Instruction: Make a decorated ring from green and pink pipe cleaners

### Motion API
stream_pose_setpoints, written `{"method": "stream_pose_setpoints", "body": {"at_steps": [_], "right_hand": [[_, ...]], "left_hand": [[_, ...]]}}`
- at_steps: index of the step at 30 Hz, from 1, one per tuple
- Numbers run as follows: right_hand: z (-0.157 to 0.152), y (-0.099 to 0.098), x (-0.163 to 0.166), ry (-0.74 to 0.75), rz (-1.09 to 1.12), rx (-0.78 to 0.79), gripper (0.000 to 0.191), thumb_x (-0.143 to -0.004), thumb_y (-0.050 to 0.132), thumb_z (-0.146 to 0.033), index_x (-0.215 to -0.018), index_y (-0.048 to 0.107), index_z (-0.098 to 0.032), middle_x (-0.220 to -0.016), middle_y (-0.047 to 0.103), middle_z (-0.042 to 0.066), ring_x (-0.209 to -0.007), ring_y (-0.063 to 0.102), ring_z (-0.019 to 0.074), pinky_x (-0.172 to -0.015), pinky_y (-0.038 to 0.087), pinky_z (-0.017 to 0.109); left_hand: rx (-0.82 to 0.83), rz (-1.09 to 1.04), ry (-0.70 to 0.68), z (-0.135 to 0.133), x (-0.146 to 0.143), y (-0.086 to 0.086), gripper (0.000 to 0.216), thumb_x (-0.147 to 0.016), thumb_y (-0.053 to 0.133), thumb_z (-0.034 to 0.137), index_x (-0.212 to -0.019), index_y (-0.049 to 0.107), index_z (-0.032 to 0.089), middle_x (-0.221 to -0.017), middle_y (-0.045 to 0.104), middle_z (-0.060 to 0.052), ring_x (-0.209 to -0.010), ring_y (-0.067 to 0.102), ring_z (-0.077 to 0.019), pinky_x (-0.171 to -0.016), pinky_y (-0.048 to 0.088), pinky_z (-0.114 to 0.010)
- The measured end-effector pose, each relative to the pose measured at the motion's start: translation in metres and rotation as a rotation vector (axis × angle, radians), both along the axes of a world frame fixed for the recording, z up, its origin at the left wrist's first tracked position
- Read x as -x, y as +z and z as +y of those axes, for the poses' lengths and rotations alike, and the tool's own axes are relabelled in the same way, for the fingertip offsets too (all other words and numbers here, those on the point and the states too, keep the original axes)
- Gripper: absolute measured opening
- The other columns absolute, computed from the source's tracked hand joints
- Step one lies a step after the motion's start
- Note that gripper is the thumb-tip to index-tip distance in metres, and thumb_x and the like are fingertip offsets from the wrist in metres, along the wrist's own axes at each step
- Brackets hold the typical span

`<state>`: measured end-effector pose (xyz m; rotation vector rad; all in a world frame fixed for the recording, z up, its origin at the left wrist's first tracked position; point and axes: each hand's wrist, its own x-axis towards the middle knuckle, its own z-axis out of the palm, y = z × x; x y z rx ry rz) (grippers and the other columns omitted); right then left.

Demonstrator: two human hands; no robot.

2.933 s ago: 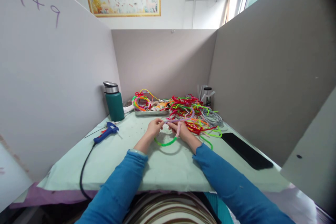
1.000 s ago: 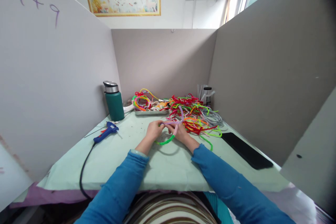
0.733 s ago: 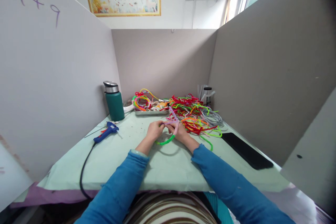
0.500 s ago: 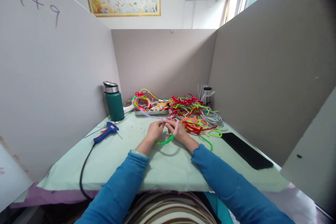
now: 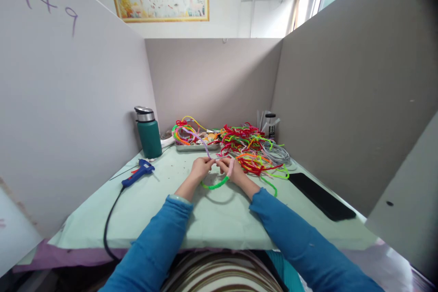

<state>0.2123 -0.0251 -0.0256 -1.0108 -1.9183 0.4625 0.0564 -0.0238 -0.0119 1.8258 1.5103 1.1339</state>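
Both hands meet over the middle of the pale green table cover point(image 5: 143, 210). My left hand point(image 5: 200, 168) pinches one end of a curved hoop, part green point(image 5: 215, 185) and part pink. My right hand point(image 5: 233, 172) grips the pink part of the hoop and a lilac pipe cleaner point(image 5: 201, 143). The lilac strand's free end rises up and to the left, toward the tray. Both hands are closed. A heap of coloured pipe cleaners point(image 5: 251, 148) lies just beyond my right hand.
A metal tray point(image 5: 196, 147) with coloured rings stands at the back. A green flask point(image 5: 148, 132) and a blue glue gun point(image 5: 138, 172) with a black cord are on the left. A black phone point(image 5: 321, 196) lies at the right. Partition walls close in three sides.
The lilac strand's free end has swung from right of the hands, over the top, to the left. Both hands have stayed on the hoop in nearly the same spot.
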Motion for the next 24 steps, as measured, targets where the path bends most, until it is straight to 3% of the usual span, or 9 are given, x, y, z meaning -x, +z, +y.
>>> {"method": "stream_pose_setpoints", "body": {"at_steps": [4, 7, 12, 18, 24], "right_hand": [[0.007, -0.005, -0.001, 0.01, 0.222, 0.15, 0.03, -0.077, 0.056, -0.045, -0.074, 0.064, -0.016, -0.052, 0.055, -0.001, -0.044, 0.046, 0.011, -0.044, 0.032, 0.023], [0.009, -0.006, 0.0, 0.041, 0.33, 0.173, 0.031, -0.075, 0.058, -0.045, -0.084, 0.065, -0.016, -0.053, 0.054, -0.002, -0.042, 0.043, 0.0102, -0.042, 0.031, 0.022], [0.011, -0.006, 0.0, 0.08, 0.347, 0.157, 0.031, -0.074, 0.058, -0.045, -0.074, 0.065, -0.015, -0.052, 0.052, -0.001, -0.042, 0.041, 0.0094, -0.041, 0.03, 0.023], [0.01, -0.006, 0.0, 0.072, 0.406, 0.194, 0.032, -0.073, 0.059, -0.047, -0.076, 0.065, -0.015, -0.051, 0.051, -0.002, -0.041, 0.04, 0.0094, -0.041, 0.03, 0.023], [0.003, 0.0, 0.0, 0.092, 0.45, 0.233, 0.034, -0.071, 0.06, -0.049, -0.073, 0.063, -0.015, -0.051, 0.051, -0.002, -0.041, 0.039, 0.0089, -0.041, 0.029, 0.023]], "left_hand": [[0.104, -0.063, -0.023, 0.001, -0.001, -0.002, 0.037, -0.071, 0.057, 0.048, -0.056, 0.057, 0.015, -0.042, 0.041, 0.004, -0.04, 0.032, -0.0072, -0.043, 0.021, -0.023], [0.105, -0.085, -0.073, -0.001, -0.002, -0.002, 0.042, -0.069, 0.057, 0.054, -0.055, 0.055, 0.014, -0.04, 0.038, 0.005, -0.038, 0.029, -0.0062, -0.042, 0.018, -0.022], [0.158, -0.129, -0.125, -0.005, -0.004, 0.0, 0.041, -0.074, 0.054, 0.053, -0.057, 0.053, 0.015, -0.037, 0.034, 0.006, -0.034, 0.028, -0.006, -0.039, 0.019, -0.022], [0.204, -0.331, -0.212, -0.008, -0.007, 0.004, 0.027, -0.076, 0.057, 0.041, -0.071, 0.052, 0.015, -0.056, 0.052, 0.003, -0.035, 0.032, -0.0033, -0.036, 0.021, -0.019], [0.258, -0.41, -0.256, -0.012, -0.005, 0.008, 0.023, -0.076, 0.057, 0.036, -0.075, 0.053, 0.014, -0.058, 0.051, 0.002, -0.036, 0.033, -0.0035, -0.035, 0.022, -0.02]]}}
